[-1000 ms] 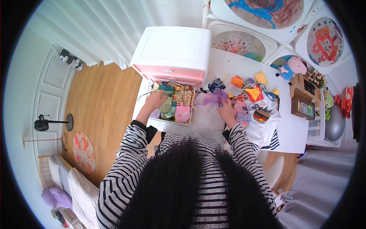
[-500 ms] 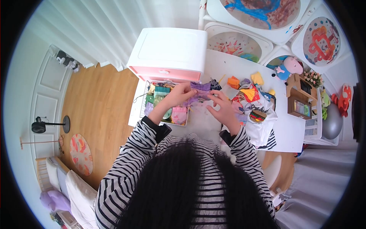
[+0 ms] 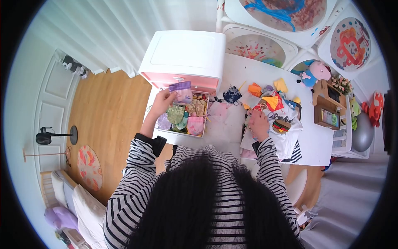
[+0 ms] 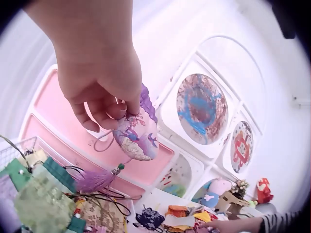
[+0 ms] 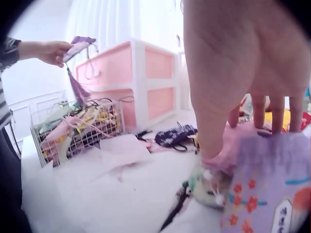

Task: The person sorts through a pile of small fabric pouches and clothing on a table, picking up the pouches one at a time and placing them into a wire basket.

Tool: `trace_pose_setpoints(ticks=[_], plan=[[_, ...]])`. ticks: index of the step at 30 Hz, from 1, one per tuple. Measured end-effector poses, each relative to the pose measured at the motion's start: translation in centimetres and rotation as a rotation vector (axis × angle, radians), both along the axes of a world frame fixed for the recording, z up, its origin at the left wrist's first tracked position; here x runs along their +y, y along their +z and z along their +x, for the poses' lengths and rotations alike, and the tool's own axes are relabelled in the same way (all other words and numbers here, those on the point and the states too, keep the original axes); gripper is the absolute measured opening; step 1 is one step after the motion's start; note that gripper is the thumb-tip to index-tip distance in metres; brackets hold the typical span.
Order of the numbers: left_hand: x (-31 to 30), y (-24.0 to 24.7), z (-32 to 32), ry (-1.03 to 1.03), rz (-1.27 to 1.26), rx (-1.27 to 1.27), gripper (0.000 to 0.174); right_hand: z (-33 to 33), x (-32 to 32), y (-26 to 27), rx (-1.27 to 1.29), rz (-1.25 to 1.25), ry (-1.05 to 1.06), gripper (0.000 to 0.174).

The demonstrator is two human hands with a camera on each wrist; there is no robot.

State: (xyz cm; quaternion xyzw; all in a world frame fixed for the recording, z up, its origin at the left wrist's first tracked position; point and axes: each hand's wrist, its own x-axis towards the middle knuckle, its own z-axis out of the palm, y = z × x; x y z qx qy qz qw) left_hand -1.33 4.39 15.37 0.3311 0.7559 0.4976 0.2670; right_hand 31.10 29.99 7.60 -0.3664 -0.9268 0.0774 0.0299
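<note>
My left hand pinches a purple and white drawstring pouch near its ruffled top, above the wire basket. A purple tassel with a green bead dangles from it. Several cloth pouches in green, pink and lilac fill the white wire basket. Over on the right, my right hand reaches down into a mixed pile of pouches and cloth, fingers spread and fairly straight. Its fingertips touch a pink pouch. A lavender pouch with red flowers lies close below that hand.
Behind the basket stands a white and pink drawer unit. A dark blue patterned pouch lies between basket and pile. Beyond the pile are a felt burger, a pig plush toy and a wooden toy stand on the white table.
My hands came together around the purple pouch, then parted. The left carried it left over the basket. The right moved back right and down onto the pile.
</note>
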Motion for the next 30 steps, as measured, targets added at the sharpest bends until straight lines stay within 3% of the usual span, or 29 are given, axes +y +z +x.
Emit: trace_pose_setpoints(ticks=[5, 8, 11, 12, 14, 15, 18, 23, 25, 26, 28, 30], plan=[[-1.5, 0.0, -3.0, 0.09, 0.018, 0.055, 0.023, 0.8, 0.5, -1.0, -0.001, -0.013, -0.087, 0.062], [-1.8, 0.4, -4.1, 0.153, -0.263, 0.352, 0.028, 0.9, 1.3, -2.5, 0.078, 0.018, -0.089, 0.059], [-2.0, -3.1, -5.4, 0.085, -0.399, 0.441, 0.032, 0.9, 1.8, -2.5, 0.106, -0.005, -0.106, 0.053], [-2.0, -3.6, -5.2, 0.089, -0.398, 0.441, 0.032, 1.0, 1.9, -2.2, 0.125, -0.046, -0.099, 0.049], [-1.8, -4.8, -4.7, 0.001, -0.671, 0.156, 0.034, 1.0, 2.1, -1.6, 0.145, -0.085, -0.092, 0.044], [-2.3, -8.4, -5.7, 0.018, -0.71, 0.25, 0.037, 1.0, 2.3, -1.4, 0.116, -0.124, -0.134, 0.041], [-1.8, -7.9, -3.8, 0.072, -0.848, 0.338, 0.041, 1.4, 2.7, -1.3, 0.099, -0.174, -0.183, 0.036], [-0.7, -6.3, -1.1, 0.159, -0.867, 0.382, 0.037, 1.9, 2.5, -1.9, 0.103, -0.088, -0.069, 0.033], [-0.4, -6.5, -0.7, 0.193, -0.629, 0.414, 0.033, 1.7, 2.0, -1.0, 0.178, -0.186, -0.135, 0.031], [-0.3, -6.9, -0.4, 0.196, -0.631, 0.411, 0.033, 1.5, 1.9, -0.6, 0.175, -0.187, -0.131, 0.031], [-0.3, -7.3, 0.4, 0.002, -0.429, 0.533, 0.032, 0.7, 2.0, 0.4, 0.271, -0.305, -0.176, 0.035], [-0.6, -8.2, 0.8, -0.057, -0.507, 0.515, 0.032, 0.1, 2.8, -0.4, 0.296, -0.334, -0.183, 0.036]])
